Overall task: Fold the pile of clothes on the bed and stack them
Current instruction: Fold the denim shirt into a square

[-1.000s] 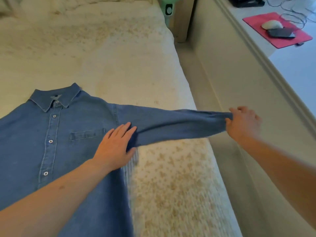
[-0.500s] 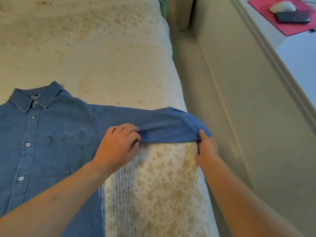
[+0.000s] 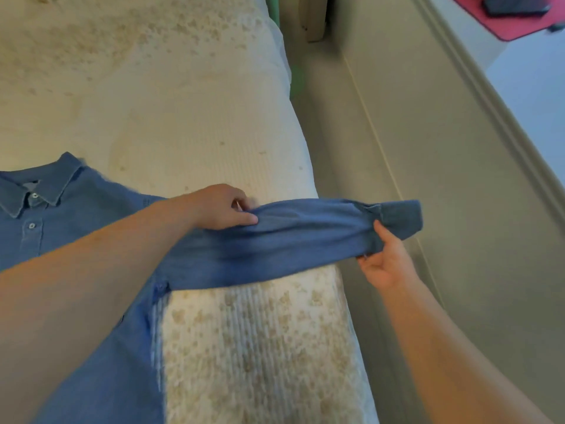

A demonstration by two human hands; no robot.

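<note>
A blue denim shirt (image 3: 76, 215) lies buttoned and face up on the cream bedspread (image 3: 189, 117), collar toward the far side. Its sleeve (image 3: 299, 237) stretches right, past the bed's edge. My left hand (image 3: 220, 206) pinches the sleeve's upper edge near the middle. My right hand (image 3: 382, 258) grips the sleeve from below, just before the cuff (image 3: 400, 218), which sticks out over the gap beside the bed. My left forearm hides the shirt's chest pocket.
The bed's right edge (image 3: 333, 270) drops to a narrow floor strip (image 3: 336, 123) along a beige wall (image 3: 443, 179). A ledge at top right carries a red mat (image 3: 513, 29) with a dark device on it.
The sleeve, bunched on the bed half a second ago, is stretched out to the right again. My left hand slid outward along it and my right hand moved right, off the bed's edge.
</note>
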